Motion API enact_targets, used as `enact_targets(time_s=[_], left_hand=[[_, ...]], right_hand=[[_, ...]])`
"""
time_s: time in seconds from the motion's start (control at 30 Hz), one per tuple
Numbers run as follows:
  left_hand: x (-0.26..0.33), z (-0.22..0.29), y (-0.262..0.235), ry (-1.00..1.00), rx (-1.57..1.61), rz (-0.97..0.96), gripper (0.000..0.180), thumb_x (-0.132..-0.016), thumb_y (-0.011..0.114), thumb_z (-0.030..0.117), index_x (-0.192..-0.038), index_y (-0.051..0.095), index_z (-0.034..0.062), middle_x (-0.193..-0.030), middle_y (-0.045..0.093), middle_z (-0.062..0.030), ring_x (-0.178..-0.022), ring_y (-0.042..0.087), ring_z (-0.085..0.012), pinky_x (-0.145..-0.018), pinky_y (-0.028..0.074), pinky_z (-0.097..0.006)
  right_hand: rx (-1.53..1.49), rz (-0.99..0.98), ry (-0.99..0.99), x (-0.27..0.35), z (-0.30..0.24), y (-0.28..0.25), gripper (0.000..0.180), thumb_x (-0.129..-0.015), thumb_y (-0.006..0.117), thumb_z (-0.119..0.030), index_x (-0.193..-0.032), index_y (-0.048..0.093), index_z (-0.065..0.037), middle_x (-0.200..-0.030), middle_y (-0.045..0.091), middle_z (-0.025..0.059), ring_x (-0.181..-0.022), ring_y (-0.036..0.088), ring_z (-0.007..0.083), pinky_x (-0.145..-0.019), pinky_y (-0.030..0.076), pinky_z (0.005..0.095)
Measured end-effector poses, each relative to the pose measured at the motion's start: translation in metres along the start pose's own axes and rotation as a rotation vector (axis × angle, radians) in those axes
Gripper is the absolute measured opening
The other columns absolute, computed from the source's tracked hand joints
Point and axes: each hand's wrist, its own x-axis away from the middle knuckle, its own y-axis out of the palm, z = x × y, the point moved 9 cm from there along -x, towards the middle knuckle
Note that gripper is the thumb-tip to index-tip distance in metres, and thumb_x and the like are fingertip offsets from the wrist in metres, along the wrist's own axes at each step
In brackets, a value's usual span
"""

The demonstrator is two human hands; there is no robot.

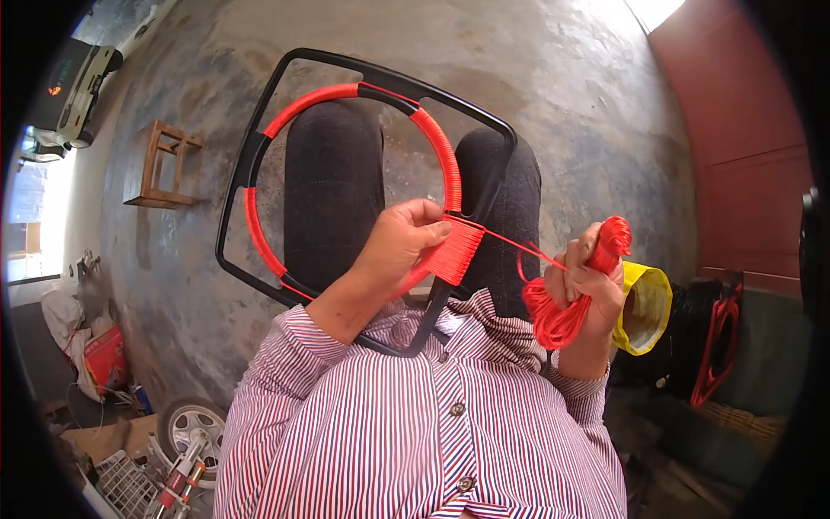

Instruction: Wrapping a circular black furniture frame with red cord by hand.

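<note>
A black, rounded-square frame (226, 227) with a round inner ring (445, 160) rests across my lap. Red cord is wound tightly round much of the ring, with bare black stretches between. My left hand (389, 251) is closed on the ring's near right part, thumb pressing a wide band of red windings (458, 248) that also spans the outer frame. From this band a taut strand (514, 240) runs to my right hand (592, 281). The right fingers are wrapped round a bundle of red cord (558, 320), whose loops stick out above and below.
A yellow-rimmed container (661, 307) stands right of my right hand, beside another red-and-black frame (713, 355). A small wooden stool (164, 169) is at far left. Lower left are a wheel (194, 424) and a wire basket (125, 484). A reddish panel (735, 147) rises at right.
</note>
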Motion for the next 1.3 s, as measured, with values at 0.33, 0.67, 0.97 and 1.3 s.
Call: enact_targets(time_s=[0.33, 0.67, 0.97, 1.3], left_hand=[[0.018, 0.034, 0.035, 0.536, -1.231, 0.197, 0.079, -0.087, 0.075, 0.033, -0.142, 0.035, -0.0061, -0.109, 0.066, -0.0197, -0.091, 0.070, -0.0272, -0.082, 0.055, -0.036], [0.003, 0.006, 0.000, 0.008, -0.291, 0.132, 0.064, -0.105, 0.022, 0.053, -0.132, 0.046, -0.0001, -0.102, 0.065, -0.0131, -0.083, 0.064, -0.0155, -0.076, 0.055, -0.029], [0.002, 0.001, 0.009, -0.091, -0.004, 0.064, 0.046, -0.108, 0.031, 0.036, -0.131, 0.046, -0.0003, -0.109, 0.065, -0.0140, -0.100, 0.065, -0.0217, -0.090, 0.055, -0.039], [0.013, 0.029, -0.005, 0.275, -0.301, 0.262, 0.023, -0.108, 0.033, 0.018, -0.115, 0.054, 0.0098, -0.098, 0.062, -0.0027, -0.074, 0.050, -0.0062, -0.067, 0.046, -0.022]], right_hand=[[0.203, -0.372, 0.288, 0.009, 0.035, 0.088, 0.036, -0.080, 0.064, -0.025, -0.101, 0.053, 0.001, -0.090, 0.059, 0.0112, -0.081, 0.058, 0.0180, -0.078, 0.047, 0.0332], [1.643, -0.363, -0.024, -0.030, -0.001, 0.027, 0.042, -0.066, 0.080, -0.021, -0.103, 0.071, -0.004, -0.091, 0.065, 0.0102, -0.081, 0.065, 0.0274, -0.072, 0.051, 0.0361], [1.125, -0.237, 0.104, -0.050, 0.056, 0.013, 0.037, -0.077, 0.071, -0.004, -0.113, 0.066, 0.001, -0.098, 0.062, 0.0106, -0.094, 0.065, 0.0216, -0.084, 0.053, 0.0321], [1.270, -0.024, -0.408, -0.039, 0.014, 0.038, 0.033, -0.082, 0.067, 0.003, -0.114, 0.066, 0.001, -0.110, 0.068, 0.0128, -0.087, 0.071, 0.0198, -0.076, 0.056, 0.0275]])
